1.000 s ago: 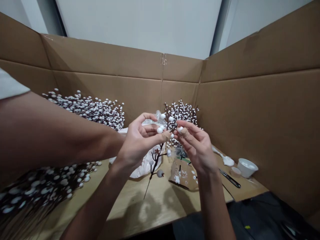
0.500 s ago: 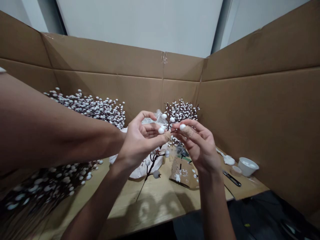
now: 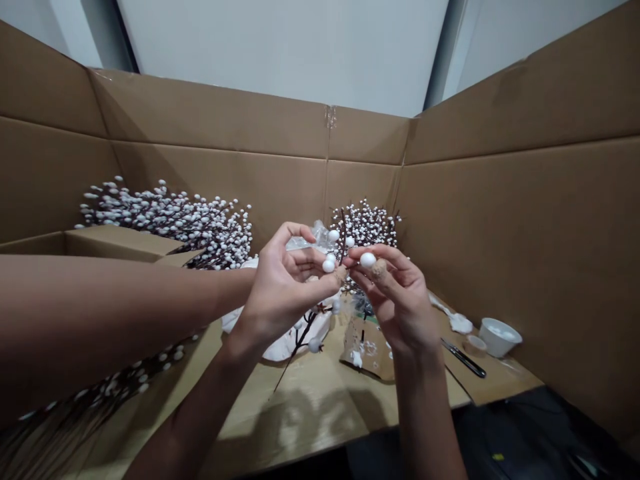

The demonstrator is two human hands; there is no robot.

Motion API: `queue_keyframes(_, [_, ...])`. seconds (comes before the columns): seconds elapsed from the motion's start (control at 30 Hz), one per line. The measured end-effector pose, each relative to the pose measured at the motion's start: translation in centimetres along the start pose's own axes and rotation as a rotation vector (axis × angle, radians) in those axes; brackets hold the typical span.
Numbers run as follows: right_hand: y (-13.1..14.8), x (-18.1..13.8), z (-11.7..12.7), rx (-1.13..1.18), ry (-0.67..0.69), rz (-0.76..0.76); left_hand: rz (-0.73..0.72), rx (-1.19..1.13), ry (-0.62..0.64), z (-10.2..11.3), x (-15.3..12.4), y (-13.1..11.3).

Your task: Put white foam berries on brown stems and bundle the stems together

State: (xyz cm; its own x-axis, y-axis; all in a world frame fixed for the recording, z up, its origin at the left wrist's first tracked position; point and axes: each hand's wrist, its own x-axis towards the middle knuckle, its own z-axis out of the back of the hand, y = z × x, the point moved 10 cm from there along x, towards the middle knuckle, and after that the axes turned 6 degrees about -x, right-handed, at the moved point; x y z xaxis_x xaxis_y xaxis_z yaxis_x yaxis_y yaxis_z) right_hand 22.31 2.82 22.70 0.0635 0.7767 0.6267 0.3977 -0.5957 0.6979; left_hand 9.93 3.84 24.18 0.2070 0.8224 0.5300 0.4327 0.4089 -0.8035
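Note:
Between thumb and fingers, my left hand (image 3: 287, 280) pinches an artificial berry branch (image 3: 305, 333) with dark brown stems and white berries. The lower stem hangs down toward the table. My right hand (image 3: 395, 287) is closed on a white berry (image 3: 368, 260), held between thumb and fingertips at the end of a side twig. Both thumbs have a tan, rough-looking covering on the tips. Behind my left wrist, another person's arm (image 3: 125, 300) reaches in from the left; its hand is hidden.
White-berry bundles (image 3: 175, 217) lie at the left, with another bundle (image 3: 367, 223) at the back. A cardboard box (image 3: 115, 240) is at left. On the right are a white cup (image 3: 500, 337), a tape roll (image 3: 475, 345) and a black cutter (image 3: 465, 359). A cardboard piece (image 3: 367, 350) carries white smears.
The other person's arm has lowered, and a cardboard box now shows above it on the left. My hands stay nearly in place, still holding the branch and berry.

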Motion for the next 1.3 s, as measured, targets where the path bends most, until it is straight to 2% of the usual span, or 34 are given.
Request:
queue_keyframes(0.2, [-0.5,0.1,0.2,-0.069,-0.026,-0.027,0.006,0.013,-0.016,0.1,0.0,-0.1])
queue_keyframes(0.43, [-1.5,0.1,0.0,-0.024,-0.044,-0.071,-0.009,0.01,-0.016,0.2,-0.1,-0.2])
queue_keyframes(0.9, [0.1,0.0,-0.4,-0.089,-0.094,0.055,-0.049,0.027,-0.017,0.2,-0.1,-0.6])
queue_keyframes(1.1, [-0.3,0.0,-0.3,-0.142,-0.095,0.08,-0.025,-0.002,-0.016,0.3,0.0,-0.4])
queue_keyframes(1.3, [-1.5,0.1,0.0,-0.073,-0.07,0.043,-0.008,0.001,-0.038,0.3,-0.2,-0.4])
